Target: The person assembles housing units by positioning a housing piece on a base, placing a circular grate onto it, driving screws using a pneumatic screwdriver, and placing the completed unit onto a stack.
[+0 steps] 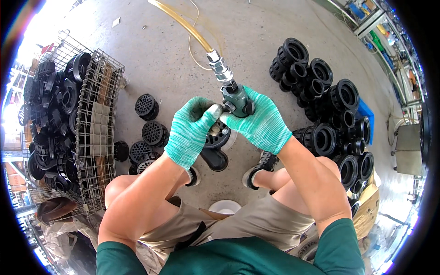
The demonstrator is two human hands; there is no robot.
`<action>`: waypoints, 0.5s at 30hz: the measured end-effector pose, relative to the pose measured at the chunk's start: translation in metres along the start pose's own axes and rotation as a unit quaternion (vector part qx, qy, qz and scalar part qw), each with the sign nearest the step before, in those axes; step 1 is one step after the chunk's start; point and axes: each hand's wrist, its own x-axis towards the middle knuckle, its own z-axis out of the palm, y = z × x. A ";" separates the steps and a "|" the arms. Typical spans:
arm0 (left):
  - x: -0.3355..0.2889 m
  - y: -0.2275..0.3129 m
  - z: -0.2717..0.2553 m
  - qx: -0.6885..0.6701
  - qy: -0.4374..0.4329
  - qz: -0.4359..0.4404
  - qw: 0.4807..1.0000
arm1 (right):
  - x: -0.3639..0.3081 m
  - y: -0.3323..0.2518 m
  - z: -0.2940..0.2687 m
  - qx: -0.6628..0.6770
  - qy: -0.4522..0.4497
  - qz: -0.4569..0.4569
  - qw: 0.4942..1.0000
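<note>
An air-powered tool [237, 101] with a dark grey-green body is gripped in my right hand [263, 123]. A silver coupling [221, 69] joins it to a translucent amber hose [183, 24]. Close against the tool's left side, my left hand [189, 133] has thumb and fingers pressed together; what they pinch is hidden. Both hands wear green-and-white knit gloves. Directly beneath them is a black plastic fitting [214, 159] with a rounded outlet, partly covered by the hands. A small shiny metal piece [224, 131] shows beside the gloved fingers.
At left stands a wire cage [98, 114] filled with black plastic parts [48, 133]. Several perforated round black parts [153, 133] lie on the floor beside it. Black ring-shaped fittings [321, 137] are piled at right, near a blue bin [365, 120]. My knees and shoes flank the work.
</note>
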 end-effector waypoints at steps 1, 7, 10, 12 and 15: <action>0.000 0.001 0.001 0.013 0.003 0.003 1.000 | 0.000 0.001 0.001 0.003 0.000 -0.001 1.000; -0.002 -0.005 0.002 0.037 -0.016 0.050 0.998 | 0.003 -0.006 -0.002 0.127 -0.022 0.082 0.988; -0.004 -0.006 0.002 0.094 -0.033 0.094 0.991 | 0.004 -0.004 -0.003 0.145 -0.021 0.090 0.985; -0.004 -0.003 0.000 0.146 -0.040 0.128 0.980 | 0.004 -0.004 -0.004 0.150 -0.022 0.091 0.984; -0.003 0.003 -0.001 0.185 -0.056 0.145 0.970 | 0.000 -0.006 -0.009 0.230 -0.047 0.128 0.964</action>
